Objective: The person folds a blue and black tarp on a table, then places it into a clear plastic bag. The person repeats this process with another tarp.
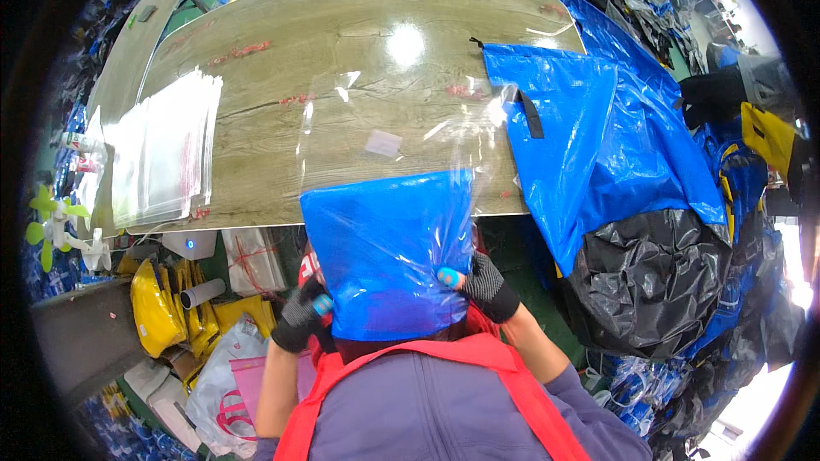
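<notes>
A folded blue tarpaulin piece (384,248) lies inside a clear plastic bag (342,124), held just in front of my body at the table's near edge. The bag's far part, with nothing in it, stretches flat over the tabletop. My left hand (303,314), in a dark glove with a blue-green thumb tip, grips the left side low down. On the right side my right hand (489,288) pinches the bag, its thumb lying on top. The fingers of both hands are mostly hidden under the package. A small pale label (383,143) shows near the bag's middle.
A stack of clear plastic bags (166,149) lies on the left of the wood-grain table (282,51). Blue tarpaulin with a black end (653,282) hangs over its right edge. A small green fan (47,226) and yellow folded pieces (158,307) are at the left.
</notes>
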### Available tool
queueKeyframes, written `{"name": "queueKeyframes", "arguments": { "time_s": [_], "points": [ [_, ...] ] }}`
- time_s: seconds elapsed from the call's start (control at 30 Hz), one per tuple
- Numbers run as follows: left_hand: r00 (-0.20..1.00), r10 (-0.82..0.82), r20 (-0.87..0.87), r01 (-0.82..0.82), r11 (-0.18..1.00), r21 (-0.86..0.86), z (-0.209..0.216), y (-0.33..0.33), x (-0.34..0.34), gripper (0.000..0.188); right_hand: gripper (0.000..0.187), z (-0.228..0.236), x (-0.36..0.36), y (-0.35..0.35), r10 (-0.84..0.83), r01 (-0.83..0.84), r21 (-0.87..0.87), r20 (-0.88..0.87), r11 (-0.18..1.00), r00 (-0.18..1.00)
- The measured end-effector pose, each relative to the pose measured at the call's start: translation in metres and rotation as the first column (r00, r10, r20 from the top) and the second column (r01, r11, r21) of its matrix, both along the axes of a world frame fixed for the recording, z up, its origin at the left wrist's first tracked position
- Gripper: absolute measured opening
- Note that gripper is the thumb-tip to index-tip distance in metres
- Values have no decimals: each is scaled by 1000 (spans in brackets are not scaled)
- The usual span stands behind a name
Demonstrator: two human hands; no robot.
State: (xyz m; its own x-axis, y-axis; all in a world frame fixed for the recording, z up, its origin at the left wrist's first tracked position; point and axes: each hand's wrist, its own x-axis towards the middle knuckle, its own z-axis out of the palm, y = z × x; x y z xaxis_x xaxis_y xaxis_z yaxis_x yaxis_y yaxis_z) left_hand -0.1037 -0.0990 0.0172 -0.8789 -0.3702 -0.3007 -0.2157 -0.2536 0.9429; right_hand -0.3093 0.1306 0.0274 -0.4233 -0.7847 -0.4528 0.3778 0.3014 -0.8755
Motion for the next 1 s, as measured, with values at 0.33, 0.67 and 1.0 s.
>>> {"name": "queueKeyframes", "arguments": {
  "time_s": [0.33, 0.67, 1.0],
  "points": [
    [924, 371, 97, -367, 929, -53, -33, 27, 12, 36, 73, -3, 5, -4, -172, 179, -82, 81, 980, 982],
    [997, -77, 19, 77, 997, 5, -26, 8, 31, 117, 79, 7, 53, 28, 139, -139, -78, -10, 987, 990],
    [967, -222, 128, 178, 940, 291, 0, 13, 35, 94, 75, 18, -5, 6, -28, 47, -98, 190, 994, 981]
  ]
}}
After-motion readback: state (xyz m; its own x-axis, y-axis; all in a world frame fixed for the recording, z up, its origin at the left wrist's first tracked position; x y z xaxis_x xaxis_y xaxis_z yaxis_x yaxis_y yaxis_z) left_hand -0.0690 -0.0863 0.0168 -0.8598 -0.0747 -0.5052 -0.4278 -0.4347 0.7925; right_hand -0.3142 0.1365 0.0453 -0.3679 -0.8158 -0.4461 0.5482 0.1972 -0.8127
